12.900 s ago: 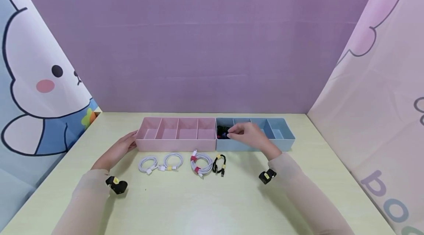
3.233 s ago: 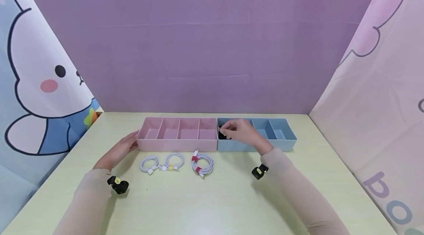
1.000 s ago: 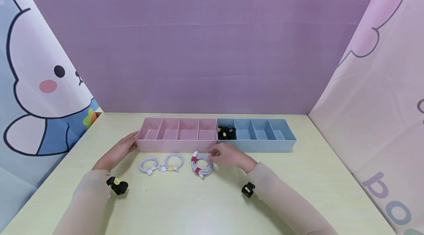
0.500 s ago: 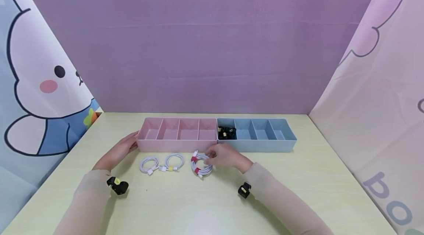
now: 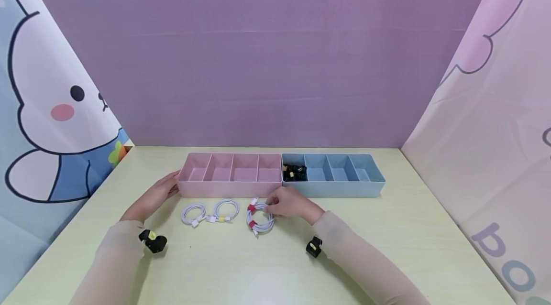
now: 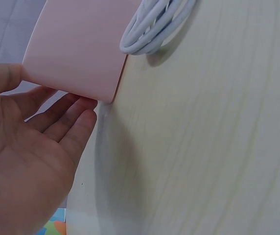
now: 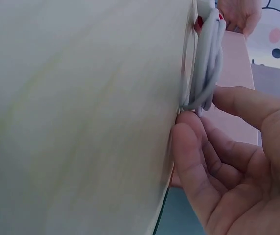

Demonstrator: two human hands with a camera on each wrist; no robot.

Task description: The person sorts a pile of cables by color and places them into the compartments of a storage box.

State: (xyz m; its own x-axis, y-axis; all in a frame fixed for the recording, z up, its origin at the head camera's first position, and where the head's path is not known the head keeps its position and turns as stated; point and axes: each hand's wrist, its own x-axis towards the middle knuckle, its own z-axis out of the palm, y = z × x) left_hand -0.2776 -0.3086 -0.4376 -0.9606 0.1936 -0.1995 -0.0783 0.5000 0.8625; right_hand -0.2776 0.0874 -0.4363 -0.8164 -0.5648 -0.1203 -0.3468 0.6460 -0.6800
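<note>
1. The left hand (image 5: 150,197) is resting with fingers loosely extended against the pink box's end, clasping nothing, probably bracing it against sliding
2. Right of that hand, the pink box (image 5: 230,190) is standing end-on to its blue neighbour
3. Near the left hand, a plain white cable (image 5: 187,220) and a yellow-tied cable (image 5: 236,209) are lying coiled, seemingly within easy reach
4. At the right hand's fingertips, the red-tied cable (image 5: 264,229) is being pinched by its near side, likely keeping the coil together
5. The right hand (image 5: 290,201) is gripping that coil with thumb and fingers
6. Beyond it, the blue box (image 5: 336,190) is holding black cables (image 5: 294,173) in its leftmost compartment, apparently grouped by colour
</note>
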